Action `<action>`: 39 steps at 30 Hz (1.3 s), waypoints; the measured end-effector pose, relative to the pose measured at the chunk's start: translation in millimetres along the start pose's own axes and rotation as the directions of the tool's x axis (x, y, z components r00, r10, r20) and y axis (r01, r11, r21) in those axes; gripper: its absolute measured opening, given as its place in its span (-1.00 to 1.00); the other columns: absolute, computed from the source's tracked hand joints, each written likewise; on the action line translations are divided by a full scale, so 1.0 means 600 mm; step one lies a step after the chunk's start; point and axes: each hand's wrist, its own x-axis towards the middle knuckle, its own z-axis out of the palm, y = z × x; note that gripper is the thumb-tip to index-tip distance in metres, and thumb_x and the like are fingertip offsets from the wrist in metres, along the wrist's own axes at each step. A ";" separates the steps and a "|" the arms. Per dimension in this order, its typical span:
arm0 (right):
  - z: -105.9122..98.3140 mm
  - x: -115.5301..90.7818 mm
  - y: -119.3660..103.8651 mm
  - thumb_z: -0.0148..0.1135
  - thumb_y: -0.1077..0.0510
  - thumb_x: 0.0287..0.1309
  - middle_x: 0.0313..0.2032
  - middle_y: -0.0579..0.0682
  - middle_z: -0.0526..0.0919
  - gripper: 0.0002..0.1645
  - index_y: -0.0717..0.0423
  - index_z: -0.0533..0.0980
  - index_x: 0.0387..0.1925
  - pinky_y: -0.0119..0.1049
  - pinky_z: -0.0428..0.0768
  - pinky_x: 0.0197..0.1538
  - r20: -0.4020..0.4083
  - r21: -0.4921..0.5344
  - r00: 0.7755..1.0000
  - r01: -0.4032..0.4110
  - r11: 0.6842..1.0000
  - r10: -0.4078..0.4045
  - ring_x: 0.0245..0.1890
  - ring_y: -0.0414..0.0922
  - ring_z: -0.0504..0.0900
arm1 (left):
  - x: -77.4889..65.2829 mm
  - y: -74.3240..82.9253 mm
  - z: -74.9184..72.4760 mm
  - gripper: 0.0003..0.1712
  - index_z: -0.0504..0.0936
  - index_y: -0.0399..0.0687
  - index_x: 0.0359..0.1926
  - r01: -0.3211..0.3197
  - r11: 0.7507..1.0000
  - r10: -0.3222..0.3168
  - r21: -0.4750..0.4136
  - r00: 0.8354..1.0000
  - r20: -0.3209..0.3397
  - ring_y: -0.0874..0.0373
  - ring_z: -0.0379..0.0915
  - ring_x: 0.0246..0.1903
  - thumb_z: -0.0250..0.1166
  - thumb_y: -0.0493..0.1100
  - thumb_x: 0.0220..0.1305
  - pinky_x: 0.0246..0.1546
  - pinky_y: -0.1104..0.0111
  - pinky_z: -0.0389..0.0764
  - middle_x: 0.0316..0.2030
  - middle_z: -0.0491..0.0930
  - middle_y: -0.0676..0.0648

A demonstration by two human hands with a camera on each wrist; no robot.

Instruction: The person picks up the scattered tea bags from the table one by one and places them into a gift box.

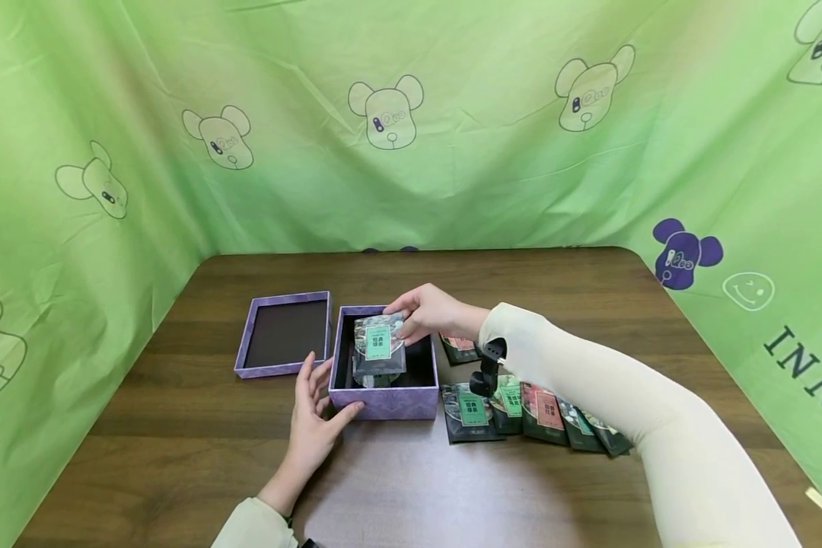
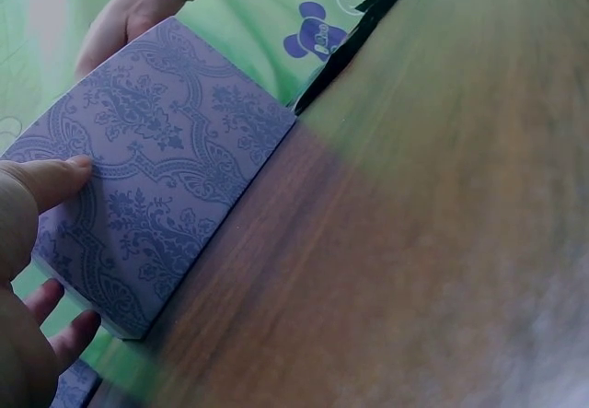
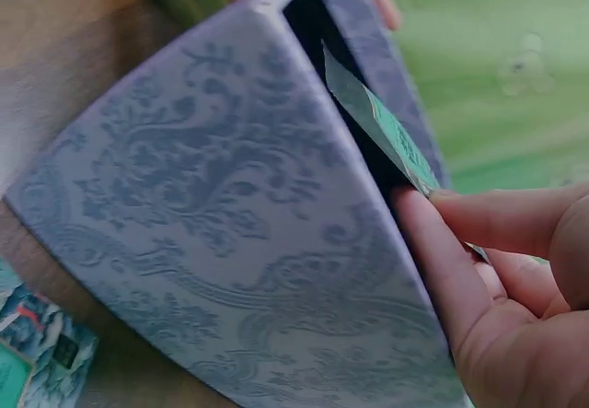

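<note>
At purple box (image 1: 390, 405), green-labelled grey packet (image 1: 378, 342)

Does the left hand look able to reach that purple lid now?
Probably yes: the left hand holds the purple box, but its fingers lie beside the purple lid, with nothing visible between.

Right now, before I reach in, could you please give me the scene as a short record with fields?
Left hand: touching the purple box at its near left corner
Right hand: pinching the green-labelled packet at the box's opening
Box: lidless, at least one more packet inside
Lid: left of the box, dark inside facing up
Packet row: right of the box, at least five overlapping
Separate packet: behind that row, partly hidden by the right arm
Table: brown, wood-grained
</note>
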 end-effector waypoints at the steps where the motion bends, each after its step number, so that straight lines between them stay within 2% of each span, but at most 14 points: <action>1: 0.004 0.001 -0.002 0.21 0.62 0.04 -0.47 -0.03 0.37 -0.42 0.49 0.47 0.17 -0.22 0.69 -0.28 0.005 -0.009 1.000 -0.013 1.000 0.013 -0.55 -0.21 0.61 | 0.000 0.000 0.000 0.14 -0.06 -0.37 0.48 -0.002 1.000 0.002 -0.002 1.000 -0.001 0.37 0.31 0.18 0.47 -0.53 0.01 0.01 0.47 0.42 0.33 0.34 -0.32; 7: 0.026 0.011 -0.006 0.19 0.61 0.01 -0.49 -0.06 0.31 -0.43 0.47 0.50 0.14 -0.20 0.70 -0.28 0.021 -0.090 0.998 -0.051 0.995 0.053 -0.54 -0.19 0.54 | 0.000 0.001 0.000 0.15 -0.07 -0.38 0.48 -0.013 1.000 0.013 -0.017 1.000 -0.007 0.09 0.34 0.23 0.46 -0.55 -0.01 0.00 0.50 0.42 0.33 0.33 -0.32; 9: 0.031 0.013 -0.006 0.18 0.62 0.01 -0.50 -0.05 0.30 -0.44 0.46 0.51 0.13 -0.24 0.69 -0.32 0.019 -0.114 0.998 -0.053 0.992 0.056 -0.55 -0.19 0.52 | 0.000 0.001 0.000 0.15 -0.07 -0.38 0.48 -0.013 1.000 0.013 -0.020 1.000 -0.008 0.09 0.34 0.23 0.46 -0.55 -0.01 0.00 0.50 0.42 0.33 0.33 -0.32; 13: 0.039 0.014 -0.006 0.14 0.64 0.03 -0.50 -0.05 0.29 -0.43 0.46 0.50 0.14 -0.30 0.68 -0.38 0.025 -0.147 0.998 -0.059 0.987 0.063 -0.56 -0.20 0.49 | -0.001 0.002 0.000 0.15 -0.07 -0.37 0.48 -0.007 1.000 0.007 -0.020 1.000 -0.009 0.21 0.34 0.21 0.46 -0.55 -0.01 0.00 0.49 0.42 0.33 0.34 -0.32; 16: 0.042 0.013 -0.007 0.11 0.65 0.02 -0.50 -0.05 0.29 -0.41 0.47 0.49 0.16 -0.29 0.68 -0.35 0.031 -0.179 0.997 -0.069 0.981 0.076 -0.52 -0.21 0.47 | -0.001 0.002 0.000 0.14 -0.06 -0.39 0.48 -0.010 1.000 0.010 -0.021 1.000 -0.010 0.07 0.35 0.22 0.46 -0.55 -0.02 0.00 0.49 0.43 0.32 0.34 -0.33; 18: 0.041 0.013 -0.008 0.11 0.64 0.00 -0.47 -0.04 0.35 -0.40 0.47 0.48 0.17 -0.29 0.68 -0.31 0.033 -0.222 0.996 -0.072 0.972 0.081 -0.47 -0.22 0.47 | -0.001 0.002 0.001 0.14 -0.06 -0.39 0.47 -0.013 1.000 0.013 -0.021 1.000 -0.010 -0.06 0.34 0.23 0.46 -0.56 -0.02 -0.01 0.48 0.43 0.32 0.34 -0.34; 20: 0.039 0.012 -0.010 0.13 0.63 -0.01 -0.41 0.01 0.48 -0.39 0.47 0.48 0.17 -0.30 0.68 -0.27 0.038 -0.283 0.996 -0.072 0.956 0.087 -0.40 -0.22 0.49 | -0.001 0.001 0.001 0.14 -0.06 -0.39 0.47 -0.013 1.000 0.013 -0.020 1.000 -0.011 -0.08 0.33 0.23 0.46 -0.56 -0.02 -0.01 0.48 0.43 0.32 0.34 -0.34; 22: 0.036 0.011 -0.014 0.18 0.59 0.01 -0.26 0.10 0.62 -0.40 0.47 0.47 0.18 -0.33 0.66 -0.23 0.050 -0.345 0.995 -0.067 0.936 0.089 -0.30 -0.20 0.53 | -0.001 0.001 0.001 0.14 -0.05 -0.38 0.48 -0.010 1.000 0.010 -0.019 1.000 -0.012 0.03 0.35 0.22 0.46 -0.55 -0.02 -0.01 0.48 0.43 0.32 0.35 -0.33; 24: 0.032 0.009 -0.019 0.21 0.55 0.05 -0.11 0.20 0.67 -0.40 0.46 0.46 0.20 -0.33 0.65 -0.18 0.065 -0.393 0.994 -0.057 0.918 0.089 -0.18 -0.14 0.58 | -0.002 0.000 0.002 0.14 -0.05 -0.37 0.48 -0.013 1.000 0.013 -0.021 1.000 -0.010 0.15 0.35 0.21 0.46 -0.55 -0.02 -0.01 0.49 0.43 0.32 0.35 -0.33; 26: 0.027 0.005 -0.024 0.23 0.52 0.08 0.02 0.29 0.64 -0.39 0.46 0.44 0.23 -0.32 0.64 -0.12 0.084 -0.423 0.992 -0.048 0.905 0.092 -0.04 -0.06 0.61 | -0.001 -0.001 0.002 0.14 -0.06 -0.38 0.48 -0.025 0.999 0.024 -0.028 1.000 -0.007 0.17 0.35 0.20 0.46 -0.56 -0.02 -0.01 0.50 0.43 0.31 0.34 -0.35; 29: 0.019 -0.002 -0.031 0.24 0.49 0.11 0.10 0.34 0.59 -0.38 0.45 0.40 0.26 -0.27 0.62 -0.03 0.115 -0.435 0.989 -0.036 0.900 0.096 0.11 0.05 0.58 | -0.001 -0.001 0.002 0.14 -0.06 -0.40 0.47 -0.045 0.998 0.045 -0.034 0.999 -0.001 0.06 0.37 0.22 0.45 -0.57 -0.01 -0.01 0.51 0.43 0.31 0.33 -0.36; 34: 0.006 -0.010 -0.039 0.25 0.50 0.11 0.11 0.35 0.58 -0.36 0.45 0.39 0.28 -0.26 0.60 0.03 0.167 -0.444 0.985 0.028 0.896 0.052 0.16 0.13 0.55 | 0.000 -0.002 0.001 0.14 -0.07 -0.39 0.48 -0.054 0.998 0.054 -0.026 0.999 0.003 -0.05 0.36 0.22 0.45 -0.57 0.00 -0.01 0.51 0.43 0.31 0.33 -0.36; 36: 0.001 -0.013 -0.041 0.24 0.51 0.11 0.12 0.37 0.57 -0.35 0.46 0.38 0.28 -0.27 0.60 0.03 0.179 -0.431 0.983 0.049 0.901 0.032 0.17 0.17 0.54 | 0.000 -0.002 0.001 0.13 -0.07 -0.39 0.48 -0.051 0.998 0.051 -0.023 0.999 0.002 -0.06 0.36 0.22 0.45 -0.56 0.00 0.00 0.51 0.43 0.31 0.33 -0.36; 39: -0.006 -0.017 -0.042 0.23 0.53 0.12 0.13 0.40 0.54 -0.35 0.47 0.36 0.29 -0.24 0.60 0.04 0.186 -0.377 0.982 0.053 0.925 0.019 0.18 0.21 0.52 | -0.001 -0.003 0.002 0.14 -0.06 -0.38 0.48 -0.049 0.999 0.049 -0.021 0.999 0.001 -0.08 0.36 0.21 0.45 -0.56 0.00 0.00 0.52 0.43 0.31 0.34 -0.36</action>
